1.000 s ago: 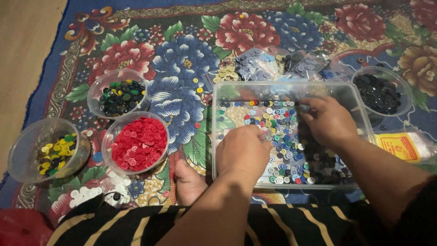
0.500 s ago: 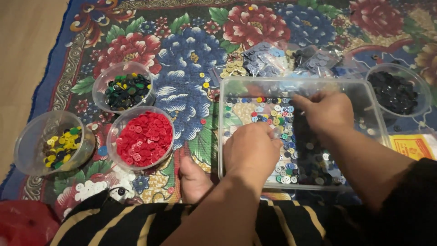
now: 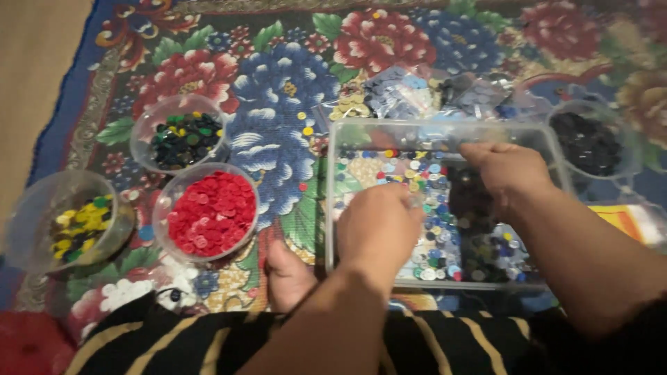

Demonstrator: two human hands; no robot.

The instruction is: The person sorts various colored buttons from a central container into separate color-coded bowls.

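Left hand (image 3: 379,226), curled with fingers down, rests among mixed buttons (image 3: 424,208) inside a clear rectangular tray (image 3: 333,208) on a floral rug (image 3: 278,118); whether it grips any cannot be told. Right hand (image 3: 504,170), likewise bent over the tray's far side, hides its fingertips. Bowl of red buttons (image 3: 208,212) stands left of the tray.

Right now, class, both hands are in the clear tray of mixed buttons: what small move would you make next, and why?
Probably pinch one red button from the clear tray with the left hand and carry it to the bowl of red buttons. The side bowls each hold mostly one colour, the tray's buttons remain mixed, and the red bowl sits nearest that hand. The right hand is further away.
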